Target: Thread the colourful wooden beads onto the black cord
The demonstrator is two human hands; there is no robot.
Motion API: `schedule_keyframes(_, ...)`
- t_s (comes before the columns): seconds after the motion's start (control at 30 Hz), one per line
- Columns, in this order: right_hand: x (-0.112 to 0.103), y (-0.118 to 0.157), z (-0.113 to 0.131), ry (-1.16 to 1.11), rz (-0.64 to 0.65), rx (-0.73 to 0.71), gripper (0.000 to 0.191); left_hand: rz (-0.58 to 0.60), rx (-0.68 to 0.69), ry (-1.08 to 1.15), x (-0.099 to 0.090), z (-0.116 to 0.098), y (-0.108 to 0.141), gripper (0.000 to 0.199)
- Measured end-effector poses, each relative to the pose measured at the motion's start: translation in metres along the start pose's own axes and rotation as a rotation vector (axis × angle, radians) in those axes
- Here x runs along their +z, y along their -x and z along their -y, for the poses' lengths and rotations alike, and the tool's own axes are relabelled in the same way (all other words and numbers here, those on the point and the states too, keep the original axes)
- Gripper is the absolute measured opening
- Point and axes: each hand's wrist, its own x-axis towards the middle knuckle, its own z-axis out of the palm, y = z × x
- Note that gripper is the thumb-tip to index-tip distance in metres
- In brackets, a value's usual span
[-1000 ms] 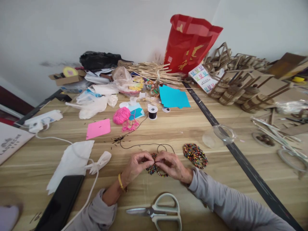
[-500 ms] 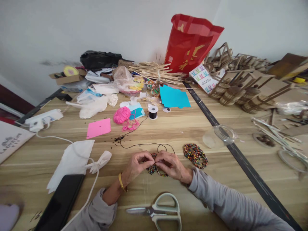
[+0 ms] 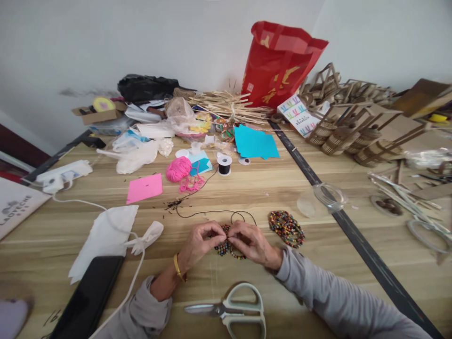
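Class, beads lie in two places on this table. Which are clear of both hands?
The outer beads, heaped to the right of the right hand. The middle beads are partly hidden by that hand and the left hand.

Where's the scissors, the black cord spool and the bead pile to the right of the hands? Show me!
Scissors (image 3: pixel 219 310): head view, on the pivot.
Black cord spool (image 3: pixel 224 166): head view, on the wound cord.
Bead pile (image 3: pixel 286 230): head view, on its middle beads.
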Motion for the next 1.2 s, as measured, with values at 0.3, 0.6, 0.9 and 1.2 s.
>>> schedule_keyframes(0.3, -0.003, -0.001, 0.001, 0.05, 0.025, -0.031, 0.011, -0.017, 0.014, -0.153, -0.003, -0.005, 0.004, 0.009)
schedule_keyframes(0.6, -0.001, 0.002, -0.003, 0.068, 0.006, -0.012, 0.01, 0.189, 0.183, -0.635, -0.015, -0.013, 0.01, 0.005)
schedule_keyframes(0.9, -0.002, 0.001, -0.001, 0.073, 0.007, -0.019, 0.011, 0.383, 0.214, -0.922, -0.012, -0.007, 0.012, 0.01)
schedule_keyframes(1.2, -0.001, 0.002, -0.003, 0.074, 0.009, -0.007, 0.01, 0.318, 0.243, -0.896, -0.01, -0.003, 0.012, 0.013)
